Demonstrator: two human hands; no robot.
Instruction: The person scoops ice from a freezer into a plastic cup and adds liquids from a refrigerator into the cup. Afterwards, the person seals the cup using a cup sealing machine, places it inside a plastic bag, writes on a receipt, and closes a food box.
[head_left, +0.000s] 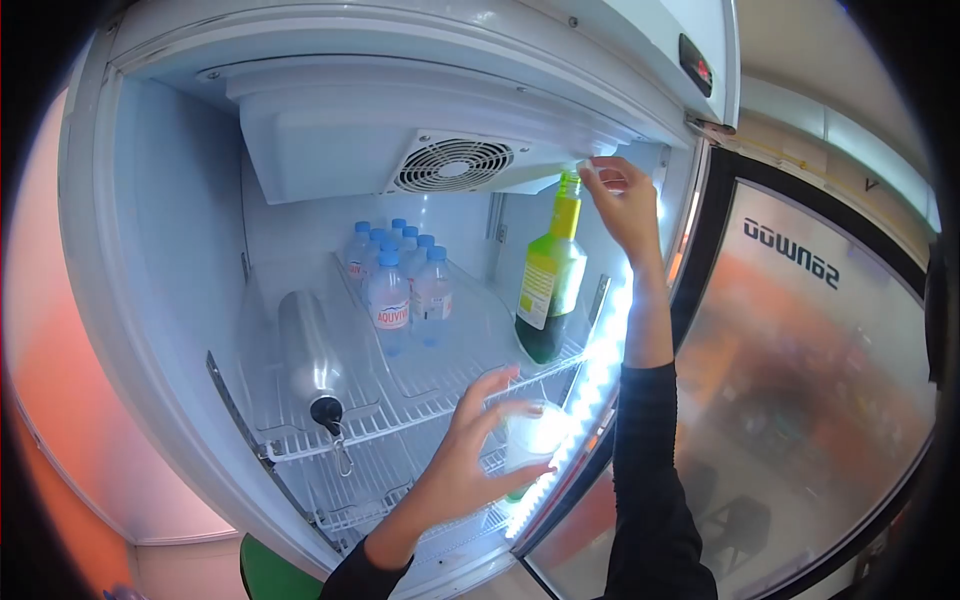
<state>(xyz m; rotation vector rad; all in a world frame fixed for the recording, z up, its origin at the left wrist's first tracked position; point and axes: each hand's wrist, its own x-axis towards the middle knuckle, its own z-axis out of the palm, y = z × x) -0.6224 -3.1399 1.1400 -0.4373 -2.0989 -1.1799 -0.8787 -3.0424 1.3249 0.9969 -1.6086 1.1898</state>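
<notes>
A green bottle (550,280) with a pale label stands on the upper wire shelf at the right. At its mouth, the fingers of my right hand (625,205) are pinched on a small whitish cap, partly hidden by them. Lower down, my left hand (470,455) curls around a translucent plastic cup (532,432), thumb below and fingers above. Glare from the light strip blurs the cup. Several small water bottles (390,300) with blue caps are grouped mid-shelf, and a silver metal flask (308,345) lies on its side at the left.
Around both hands is an open fridge with a fan (455,165) at the top. A wire shelf edge (400,412) crosses in front, with lower racks beneath. The glass door (790,370) stands open at the right, beside a bright light strip (600,365). Something green (270,575) shows bottom left.
</notes>
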